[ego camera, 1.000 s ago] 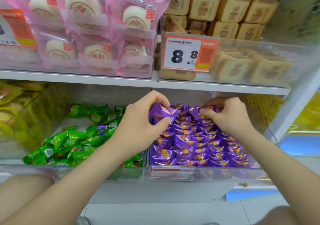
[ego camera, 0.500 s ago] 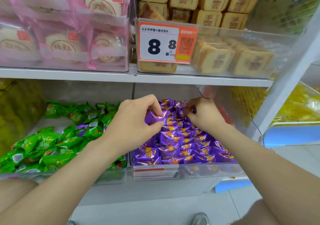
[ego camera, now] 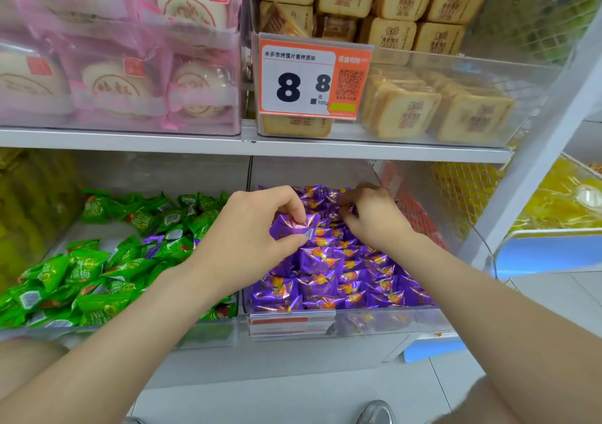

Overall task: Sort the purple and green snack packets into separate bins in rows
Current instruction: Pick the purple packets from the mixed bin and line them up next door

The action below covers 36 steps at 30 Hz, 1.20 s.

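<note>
On the lower shelf a clear bin (ego camera: 374,324) holds purple snack packets (ego camera: 345,280) set in rows. Left of it a second clear bin (ego camera: 208,332) holds a loose heap of green packets (ego camera: 97,273), with a purple packet (ego camera: 153,239) or two mixed in. My left hand (ego camera: 247,238) pinches one purple packet (ego camera: 294,226) between thumb and fingers above the purple bin's left side. Over the back rows my right hand (ego camera: 374,220) has curled fingers on the purple packets; the fingertips are partly hidden.
The white shelf board (ego camera: 293,148) hangs just above the hands, with bins of pink-wrapped cakes (ego camera: 123,65) and toast packs (ego camera: 423,104) and an 8.8 price tag (ego camera: 312,81). A yellow-packet bin (ego camera: 29,215) lies at left, a white upright post (ego camera: 534,150) at right.
The view has tipped and moved closer. Both hands have stayed over the purple bin, the left one still pinching its purple packet, the right one reaching slightly further back.
</note>
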Tool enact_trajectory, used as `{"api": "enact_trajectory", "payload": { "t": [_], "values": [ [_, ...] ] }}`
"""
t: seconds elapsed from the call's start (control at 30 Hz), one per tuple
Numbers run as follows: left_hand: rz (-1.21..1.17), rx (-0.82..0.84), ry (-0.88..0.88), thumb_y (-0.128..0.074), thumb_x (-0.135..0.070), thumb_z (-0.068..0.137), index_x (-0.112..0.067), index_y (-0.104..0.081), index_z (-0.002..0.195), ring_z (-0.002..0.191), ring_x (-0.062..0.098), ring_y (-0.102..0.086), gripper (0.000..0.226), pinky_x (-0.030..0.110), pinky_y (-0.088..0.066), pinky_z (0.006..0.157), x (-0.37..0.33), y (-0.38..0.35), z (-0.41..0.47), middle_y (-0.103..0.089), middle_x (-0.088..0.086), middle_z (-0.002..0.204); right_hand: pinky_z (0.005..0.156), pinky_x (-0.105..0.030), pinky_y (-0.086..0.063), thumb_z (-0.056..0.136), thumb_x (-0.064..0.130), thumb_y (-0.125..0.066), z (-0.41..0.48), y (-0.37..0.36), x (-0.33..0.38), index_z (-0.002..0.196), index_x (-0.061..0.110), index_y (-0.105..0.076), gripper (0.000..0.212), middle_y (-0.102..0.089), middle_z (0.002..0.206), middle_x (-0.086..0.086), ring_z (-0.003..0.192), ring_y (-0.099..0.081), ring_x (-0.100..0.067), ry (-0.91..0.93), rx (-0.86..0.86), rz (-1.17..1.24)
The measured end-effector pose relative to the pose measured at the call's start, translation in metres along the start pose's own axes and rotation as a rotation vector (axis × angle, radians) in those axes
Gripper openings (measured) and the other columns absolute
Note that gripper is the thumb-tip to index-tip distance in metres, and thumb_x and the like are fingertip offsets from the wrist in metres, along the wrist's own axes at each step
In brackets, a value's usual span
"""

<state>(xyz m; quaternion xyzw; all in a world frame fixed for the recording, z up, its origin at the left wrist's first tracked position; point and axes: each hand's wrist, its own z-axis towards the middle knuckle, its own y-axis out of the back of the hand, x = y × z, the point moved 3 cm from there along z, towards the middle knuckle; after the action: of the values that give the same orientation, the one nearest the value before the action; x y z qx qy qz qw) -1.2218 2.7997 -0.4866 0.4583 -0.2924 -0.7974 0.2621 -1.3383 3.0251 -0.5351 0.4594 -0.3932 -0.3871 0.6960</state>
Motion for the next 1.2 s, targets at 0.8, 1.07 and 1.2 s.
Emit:
{"api": "enact_trajectory", "payload": {
  "t": [0.8, 1.07, 1.2],
  "values": [
    [0.097, -0.034, -0.111, -0.091, -0.04, 0.076, -0.039, -0.065, 0.115, 0.106, -0.003, -0.058, 0.046, 0.037, -0.044, 0.101, -0.01, 0.002, 0.002, -0.065, -0.026, 0.11, 0.076, -0.038, -0.064, 0.09, 0.01, -0.08, -0.054, 0.067, 0.036, 0.107, 0.008, -0.077, 0.018, -0.077, 0.086, -0.015, 0.078, -0.072, -0.028, -0.337, 0.346, 1.127],
    [0.21, 0.005, 0.054, -0.054, -0.047, 0.087, -0.041, -0.067, 0.09, 0.093, 0.008, -0.057, 0.015, 0.047, -0.045, 0.099, 0.007, -0.005, -0.003, -0.069, -0.021, 0.088, 0.088, -0.031, -0.054, 0.087, 0.03, -0.081, -0.033, 0.05, -0.022, 0.101, 0.031, -0.076, 0.016, -0.075, 0.088, 0.008, 0.081, -0.068, -0.017, -0.134, -0.014, 0.127],
    [0.24, 0.013, 0.042, -0.061, -0.042, 0.093, -0.041, -0.065, 0.091, 0.092, 0.003, -0.056, 0.005, 0.041, -0.035, 0.102, 0.008, -0.007, -0.003, -0.069, -0.024, 0.09, 0.084, -0.035, -0.054, 0.087, 0.031, -0.082, -0.023, 0.028, -0.017, 0.101, 0.026, -0.073, 0.018, -0.075, 0.091, 0.0, 0.088, -0.069, -0.024, -0.083, 0.034, 0.078]
  ]
}}
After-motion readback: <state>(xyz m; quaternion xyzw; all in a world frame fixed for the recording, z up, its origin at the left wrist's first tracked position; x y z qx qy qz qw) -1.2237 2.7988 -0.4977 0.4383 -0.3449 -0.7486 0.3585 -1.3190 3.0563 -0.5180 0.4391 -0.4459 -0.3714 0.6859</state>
